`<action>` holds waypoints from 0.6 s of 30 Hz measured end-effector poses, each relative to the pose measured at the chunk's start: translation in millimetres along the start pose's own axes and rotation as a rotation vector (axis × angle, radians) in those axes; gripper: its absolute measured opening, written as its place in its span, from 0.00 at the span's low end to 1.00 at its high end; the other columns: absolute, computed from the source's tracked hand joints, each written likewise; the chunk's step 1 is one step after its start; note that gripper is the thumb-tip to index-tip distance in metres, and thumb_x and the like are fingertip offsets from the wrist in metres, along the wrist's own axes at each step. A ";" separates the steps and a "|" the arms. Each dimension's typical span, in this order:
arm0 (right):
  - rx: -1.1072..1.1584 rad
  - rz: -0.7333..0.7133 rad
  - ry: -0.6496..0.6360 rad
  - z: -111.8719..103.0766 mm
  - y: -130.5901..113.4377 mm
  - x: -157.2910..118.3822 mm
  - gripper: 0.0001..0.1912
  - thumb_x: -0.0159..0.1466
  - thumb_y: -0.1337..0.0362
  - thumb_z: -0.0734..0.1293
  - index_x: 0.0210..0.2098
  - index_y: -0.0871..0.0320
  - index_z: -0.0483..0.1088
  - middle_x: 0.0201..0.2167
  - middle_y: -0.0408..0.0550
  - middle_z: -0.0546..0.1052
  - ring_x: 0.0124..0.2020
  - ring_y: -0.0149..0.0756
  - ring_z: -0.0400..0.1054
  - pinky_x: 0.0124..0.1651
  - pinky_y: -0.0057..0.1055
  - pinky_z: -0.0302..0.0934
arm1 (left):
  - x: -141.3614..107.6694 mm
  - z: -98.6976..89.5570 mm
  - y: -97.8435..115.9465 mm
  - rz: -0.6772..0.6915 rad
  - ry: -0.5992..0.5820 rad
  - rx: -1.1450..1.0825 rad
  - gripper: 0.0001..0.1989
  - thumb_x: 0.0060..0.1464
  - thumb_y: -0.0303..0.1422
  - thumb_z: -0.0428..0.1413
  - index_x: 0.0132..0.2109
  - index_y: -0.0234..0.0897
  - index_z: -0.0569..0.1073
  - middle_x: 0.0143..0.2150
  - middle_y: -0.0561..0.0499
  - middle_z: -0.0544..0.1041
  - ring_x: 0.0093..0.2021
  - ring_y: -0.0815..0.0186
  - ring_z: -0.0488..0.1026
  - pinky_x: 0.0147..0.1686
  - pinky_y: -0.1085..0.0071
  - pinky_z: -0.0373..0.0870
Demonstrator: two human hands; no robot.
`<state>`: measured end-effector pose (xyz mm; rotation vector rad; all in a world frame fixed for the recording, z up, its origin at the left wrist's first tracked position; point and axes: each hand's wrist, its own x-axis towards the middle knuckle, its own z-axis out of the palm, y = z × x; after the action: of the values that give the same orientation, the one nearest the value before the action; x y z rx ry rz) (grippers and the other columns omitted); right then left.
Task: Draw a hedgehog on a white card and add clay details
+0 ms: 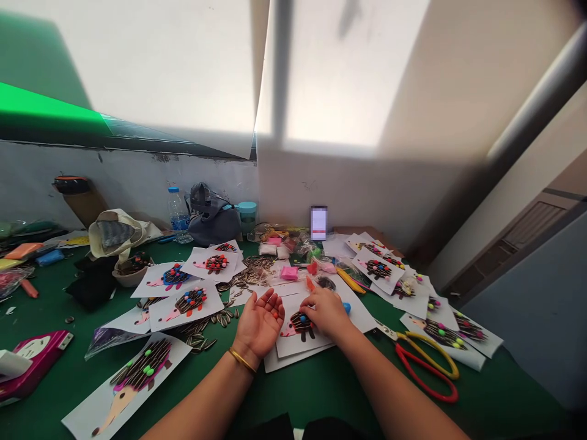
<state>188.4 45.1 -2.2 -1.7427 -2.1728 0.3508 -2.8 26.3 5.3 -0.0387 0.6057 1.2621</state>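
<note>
My left hand (259, 321) lies palm up beside the middle card, its fingers curled into a cup. Small orange clay balls (275, 314) rest near the base of its fingers. On the white card (293, 349) in front of me is a hedgehog figure (301, 324) with a pink face, dark seed spines and blue and red balls. Over the right side of this hedgehog, my right hand (324, 313) has its fingers pinched together at the spines. Whatever lies between those fingertips is hidden. A blue lump (347, 308) shows just beyond the right hand.
Finished-looking hedgehog cards (195, 300) lie on the left, with more cards (406, 287) on the right. Loose striped sunflower seeds (199, 338) are scattered left. Scissors (424, 360) lie right. A phone (318, 223), bottle (178, 214) and bag (213, 220) stand along the wall.
</note>
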 end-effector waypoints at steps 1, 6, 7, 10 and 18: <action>0.003 -0.008 0.001 0.6 -0.2 0.1 0.05 0.61 0.60 0.70 0.34 0.45 0.80 0.38 0.44 0.77 0.46 0.40 0.66 0.44 0.35 0.52 | 0.0 -0.2 -0.1 -0.002 -0.003 0.000 0.15 0.65 0.38 0.47 0.42 0.31 0.73 0.33 0.45 0.74 0.32 0.65 0.75 0.31 0.68 0.75; 0.025 -0.053 0.027 2.7 -1.9 -0.9 0.06 0.61 0.62 0.70 0.34 0.46 0.80 0.36 0.45 0.77 0.44 0.42 0.67 0.43 0.36 0.53 | -0.4 0.7 -0.5 -0.004 -0.013 0.004 0.15 0.65 0.38 0.47 0.42 0.31 0.73 0.33 0.45 0.75 0.32 0.65 0.75 0.31 0.68 0.75; 0.027 -0.061 0.030 2.6 -2.3 -1.5 0.06 0.61 0.62 0.69 0.34 0.46 0.80 0.36 0.45 0.77 0.44 0.42 0.67 0.43 0.36 0.53 | -0.7 1.0 -0.6 -0.005 -0.011 0.005 0.15 0.65 0.38 0.46 0.42 0.31 0.73 0.33 0.45 0.75 0.32 0.65 0.75 0.31 0.68 0.75; 0.032 -0.088 0.041 1.2 -3.3 -3.9 0.08 0.63 0.63 0.67 0.34 0.47 0.80 0.35 0.46 0.77 0.43 0.41 0.68 0.42 0.35 0.54 | -1.6 1.6 -0.7 -0.006 -0.008 0.009 0.15 0.65 0.38 0.46 0.42 0.32 0.73 0.33 0.45 0.74 0.32 0.65 0.75 0.31 0.67 0.75; 0.089 -0.061 0.022 -1.1 -4.6 -6.2 0.06 0.61 0.65 0.68 0.33 0.49 0.79 0.37 0.45 0.77 0.45 0.41 0.68 0.45 0.36 0.54 | -0.9 0.7 -1.7 -0.011 -0.019 0.021 0.15 0.64 0.38 0.47 0.43 0.31 0.73 0.34 0.45 0.74 0.33 0.65 0.75 0.32 0.68 0.75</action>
<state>186.0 38.0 0.0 -1.6213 -2.1556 0.4039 -1.2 25.2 5.7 -0.0123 0.6016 1.2443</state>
